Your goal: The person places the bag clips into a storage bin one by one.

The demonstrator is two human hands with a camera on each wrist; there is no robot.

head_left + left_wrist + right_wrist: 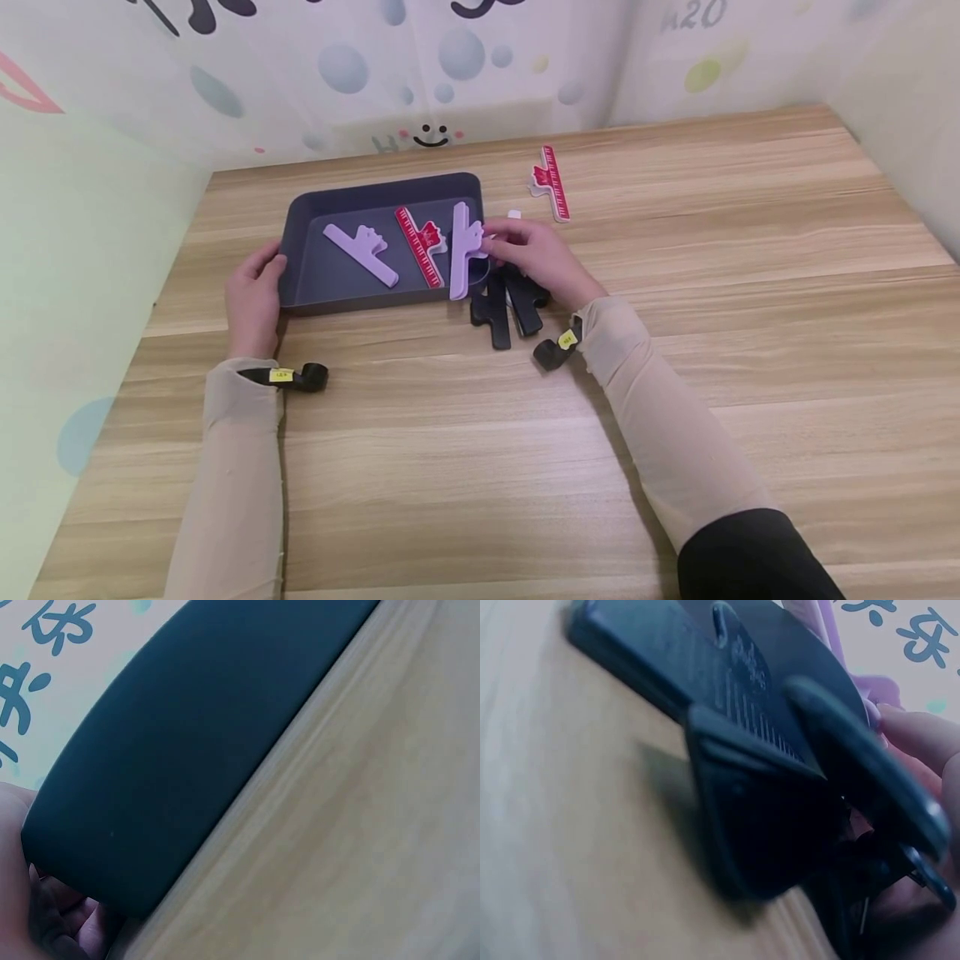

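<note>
My left hand [253, 302] grips the left wall of a dark grey tray [360, 299], thumb at the rim and fingers behind it. Between the thumb and fingers of my right hand [546, 257] is a purple clip [460, 254], pinched by its handle over the tray's right end. In the right wrist view the purple clip [877, 688] shows at the fingertips. Inside the tray lie another purple clip [362, 254] and a red clip [422, 248] with a piano-key pattern.
Black clips [492, 312] lie on the wooden table [420, 433] just below my right hand, against the tray's right corner. A red and white clip [553, 183] rests farther back on the right. A patterned wall covering [480, 100] borders the table behind.
</note>
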